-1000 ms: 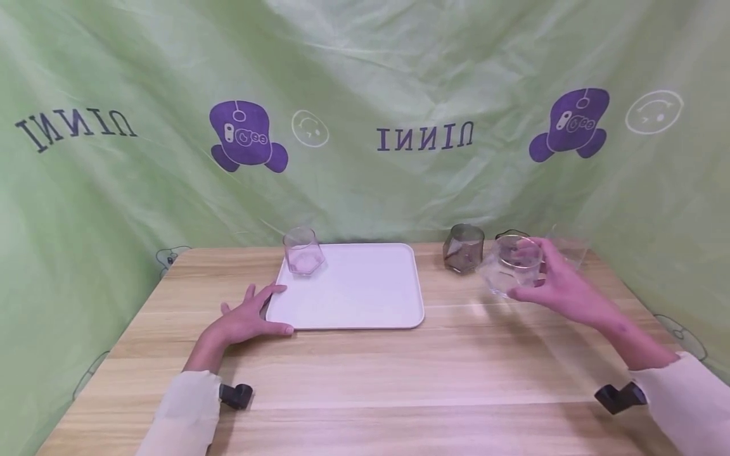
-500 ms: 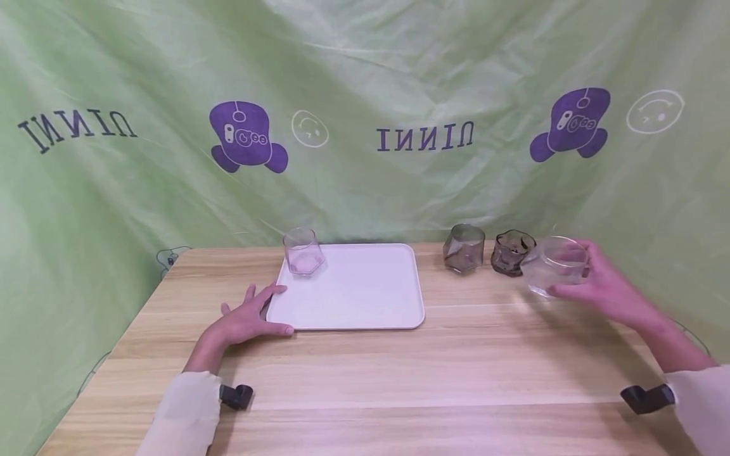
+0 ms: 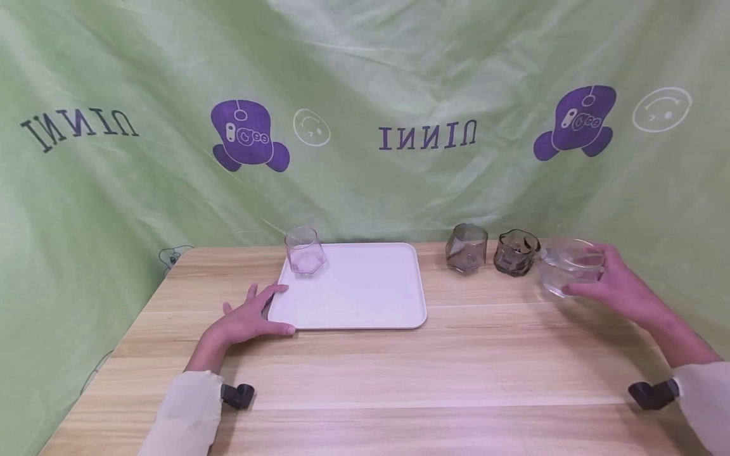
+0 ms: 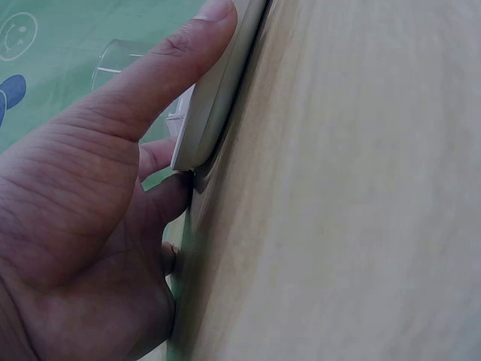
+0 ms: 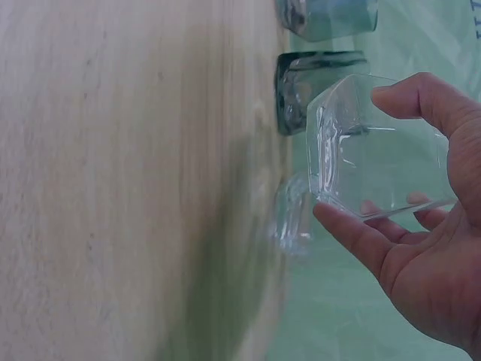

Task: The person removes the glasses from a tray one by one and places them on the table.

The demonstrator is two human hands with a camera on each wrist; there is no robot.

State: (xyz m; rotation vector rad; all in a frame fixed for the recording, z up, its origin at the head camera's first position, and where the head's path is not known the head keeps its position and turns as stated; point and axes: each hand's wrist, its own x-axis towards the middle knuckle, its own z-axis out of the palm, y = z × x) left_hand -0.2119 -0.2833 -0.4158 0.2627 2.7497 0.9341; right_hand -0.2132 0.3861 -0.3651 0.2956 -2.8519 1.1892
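Note:
My right hand (image 3: 621,288) grips a clear faceted drinking glass (image 3: 561,278) at the back right, thumb on one side and fingers on the other. In the right wrist view this glass (image 5: 353,165) is held above the table. My left hand (image 3: 248,322) rests at the near left corner of a white tray (image 3: 353,291), thumb along its front edge and fingers spread toward its left side. The thumb lies against the tray rim (image 4: 218,90) in the left wrist view. On the tray's back left corner stands another clear glass (image 3: 305,253).
Two smoky grey glasses, one angular (image 3: 466,250) and one wavy (image 3: 515,253), stand along the table's back edge. Behind the held glass is a further clear glass (image 5: 293,214), mostly hidden in the head view. A green curtain (image 3: 365,183) hangs right behind the table.
My right hand has carried the clear glass rightward, past the smoky wavy glass, which now shows fully. The left hand and the tray have stayed in place.

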